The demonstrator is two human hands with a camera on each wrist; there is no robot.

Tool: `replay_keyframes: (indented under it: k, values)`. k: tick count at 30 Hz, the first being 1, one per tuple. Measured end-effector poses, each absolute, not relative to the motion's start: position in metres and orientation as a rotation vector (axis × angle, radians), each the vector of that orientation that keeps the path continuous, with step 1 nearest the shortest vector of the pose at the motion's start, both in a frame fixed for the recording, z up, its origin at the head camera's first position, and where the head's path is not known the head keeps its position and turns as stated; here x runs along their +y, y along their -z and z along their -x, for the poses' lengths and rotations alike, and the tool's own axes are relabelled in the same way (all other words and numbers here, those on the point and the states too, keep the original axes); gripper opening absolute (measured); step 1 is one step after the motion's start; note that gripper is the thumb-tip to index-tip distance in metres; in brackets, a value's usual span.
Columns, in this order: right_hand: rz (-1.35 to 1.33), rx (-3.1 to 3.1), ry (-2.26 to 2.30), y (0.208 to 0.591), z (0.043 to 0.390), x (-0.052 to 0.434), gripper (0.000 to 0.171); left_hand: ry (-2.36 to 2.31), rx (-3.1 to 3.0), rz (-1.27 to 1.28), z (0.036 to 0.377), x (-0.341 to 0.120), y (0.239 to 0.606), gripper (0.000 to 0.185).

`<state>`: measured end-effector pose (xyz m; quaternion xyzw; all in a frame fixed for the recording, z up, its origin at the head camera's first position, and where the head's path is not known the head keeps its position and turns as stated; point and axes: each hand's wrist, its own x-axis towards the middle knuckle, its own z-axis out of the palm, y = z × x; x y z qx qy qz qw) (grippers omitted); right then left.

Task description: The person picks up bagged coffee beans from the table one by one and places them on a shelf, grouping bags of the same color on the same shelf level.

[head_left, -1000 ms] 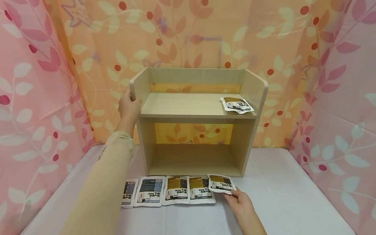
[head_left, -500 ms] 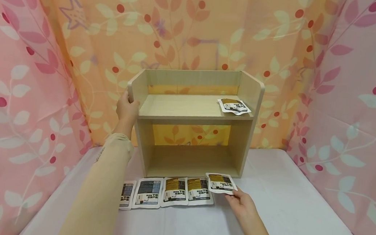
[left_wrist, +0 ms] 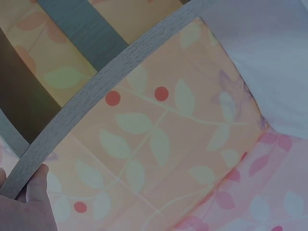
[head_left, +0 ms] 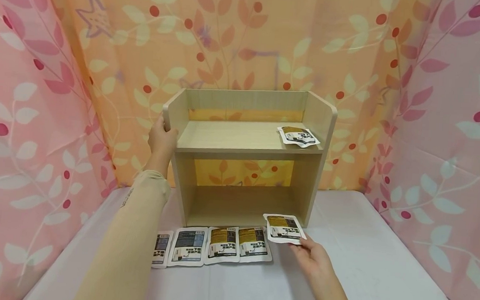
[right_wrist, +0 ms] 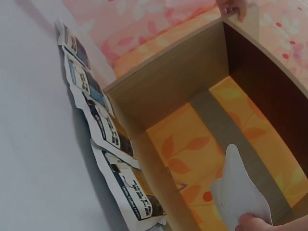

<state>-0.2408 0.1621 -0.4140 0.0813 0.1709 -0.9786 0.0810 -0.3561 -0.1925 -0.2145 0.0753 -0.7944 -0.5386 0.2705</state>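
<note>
My left hand (head_left: 162, 141) grips the left side panel of a small two-tier wooden shelf (head_left: 248, 151); in the left wrist view its thumb and fingers (left_wrist: 37, 190) lie on either side of the panel's edge. Between thumb and fingers, my right hand (head_left: 314, 266) pinches the lower right corner of a white coffee pouch (head_left: 283, 228) with a brown and black label. This pouch is raised in front of the shelf's lower right corner. In the right wrist view, the pouch (right_wrist: 240, 187) shows its pale, plain side before the lower compartment.
Several similar pouches lie in a row on the white tablecloth before the shelf, including a brown one (head_left: 223, 242) and a blue one (head_left: 188, 245). Another brown pouch (head_left: 298, 136) rests at the right of the upper tier. Patterned curtains (head_left: 247, 39) surround the table.
My right hand has lifted the pinched pouch slightly up, away from the right end of the row. My left hand keeps its grip on the shelf's side panel.
</note>
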Motion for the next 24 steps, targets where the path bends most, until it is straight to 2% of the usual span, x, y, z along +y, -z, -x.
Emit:
replay_keyframes:
  k: [24]
  values:
    - [-0.174, 0.376, 2.92, 0.383, 0.229, 0.153, 0.062, 1.425, -2.131, -0.201, 0.359, -0.193, 0.215, 0.044]
